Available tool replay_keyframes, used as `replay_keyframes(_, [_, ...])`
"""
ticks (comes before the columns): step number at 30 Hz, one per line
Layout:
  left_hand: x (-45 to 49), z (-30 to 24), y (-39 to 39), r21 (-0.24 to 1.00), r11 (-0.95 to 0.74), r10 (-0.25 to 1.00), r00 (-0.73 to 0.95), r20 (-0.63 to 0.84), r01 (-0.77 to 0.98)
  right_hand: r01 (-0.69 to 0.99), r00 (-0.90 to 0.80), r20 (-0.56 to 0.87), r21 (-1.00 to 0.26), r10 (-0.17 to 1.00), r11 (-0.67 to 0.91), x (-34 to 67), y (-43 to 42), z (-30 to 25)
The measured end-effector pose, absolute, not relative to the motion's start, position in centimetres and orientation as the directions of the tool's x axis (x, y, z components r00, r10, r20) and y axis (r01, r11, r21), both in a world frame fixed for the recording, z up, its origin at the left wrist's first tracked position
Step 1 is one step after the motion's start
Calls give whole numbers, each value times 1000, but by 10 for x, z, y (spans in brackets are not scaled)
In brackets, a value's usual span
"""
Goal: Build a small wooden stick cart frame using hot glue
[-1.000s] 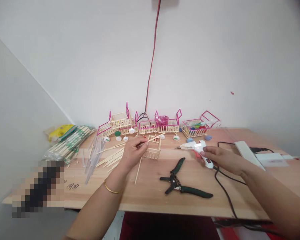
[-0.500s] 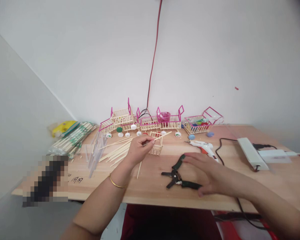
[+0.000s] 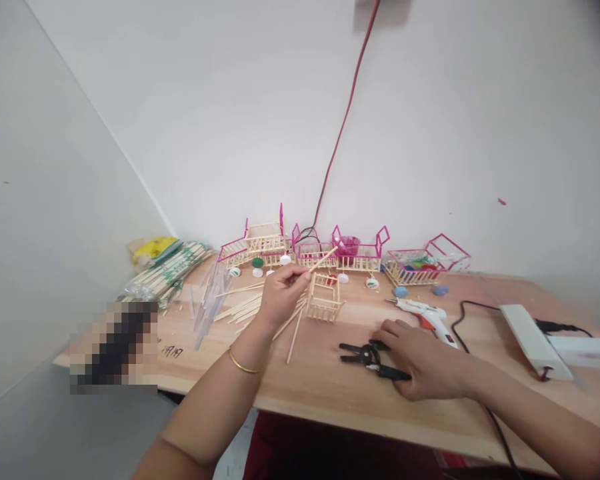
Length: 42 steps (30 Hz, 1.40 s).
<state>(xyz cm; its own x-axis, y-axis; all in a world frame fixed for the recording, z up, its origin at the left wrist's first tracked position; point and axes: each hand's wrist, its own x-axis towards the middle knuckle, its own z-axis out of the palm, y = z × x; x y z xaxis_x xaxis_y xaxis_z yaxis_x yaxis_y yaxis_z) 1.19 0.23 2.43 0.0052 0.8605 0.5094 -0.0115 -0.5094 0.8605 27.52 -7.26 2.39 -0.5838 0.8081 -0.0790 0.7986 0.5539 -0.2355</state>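
Note:
My left hand pinches a thin wooden stick, which slants up and to the right from the fingertips. On the table, my right hand is wrapped round the dark handles of the wire stripper pliers, whose black jaws point left. Just right of my left hand stands a small wooden stick frame. More loose sticks lie beside and beneath my left forearm and wrist.
Behind, along the wall, stand several little stick carts with pink rails and bottle-cap wheels. A white glue gun lies beyond my right hand. Further right is a power strip with black cables. Bagged sticks and clear strips lie left.
My right hand has closed round the pliers' handles, which have come together, and the jaws look narrower. The stick in my left hand tilts up more steeply. The whole view has shifted and tilted.

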Motion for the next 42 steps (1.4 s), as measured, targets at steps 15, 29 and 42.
replay_keyframes(15, [47, 19, -30, 923, -356, 863, 327, 386, -150, 782, -238, 263, -518, 935, 345, 269, -101, 12])
replay_keyframes(29, [49, 16, -30, 853, -497, 749, 417, 515, -160, 739, -218, 363, -545, 906, 396, 227, -86, 22])
replay_keyframes(42, [49, 14, -31, 836, -547, 737, 451, 503, -38, 777, -304, 394, -424, 867, 465, 231, -83, 15])
